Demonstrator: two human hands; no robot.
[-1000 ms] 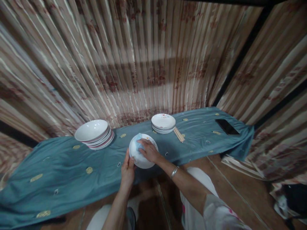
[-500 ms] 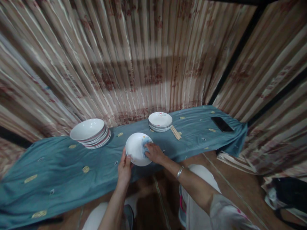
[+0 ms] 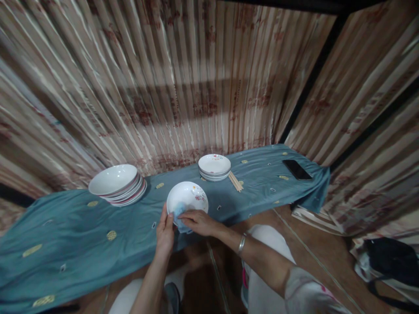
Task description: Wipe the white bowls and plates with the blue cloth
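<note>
A white plate (image 3: 188, 192) with small red flowers and an orange mark is tilted up over the table's front edge. My left hand (image 3: 164, 229) grips its left rim, thumb on the near side of the face. Bunched under the fingers of my right hand (image 3: 198, 221) is a light blue cloth (image 3: 180, 213), pressed on the plate's lower left part and hanging over the near rim. Behind the plate stands a stack of similar flowered plates (image 3: 214, 165), with several wooden chopsticks (image 3: 235, 181) lying beside it.
On the left stands a leaning stack of white bowls (image 3: 114, 181) with red rims. A black phone (image 3: 297, 169) lies at the right end of the teal tablecloth (image 3: 131, 235). A patterned curtain (image 3: 196, 87) hangs close behind. A dark bag (image 3: 391, 261) sits at lower right.
My right hand has moved the cloth from the plate's right side to its lower left, uncovering the red flowers. My left hand keeps its hold. The view has shifted slightly.
</note>
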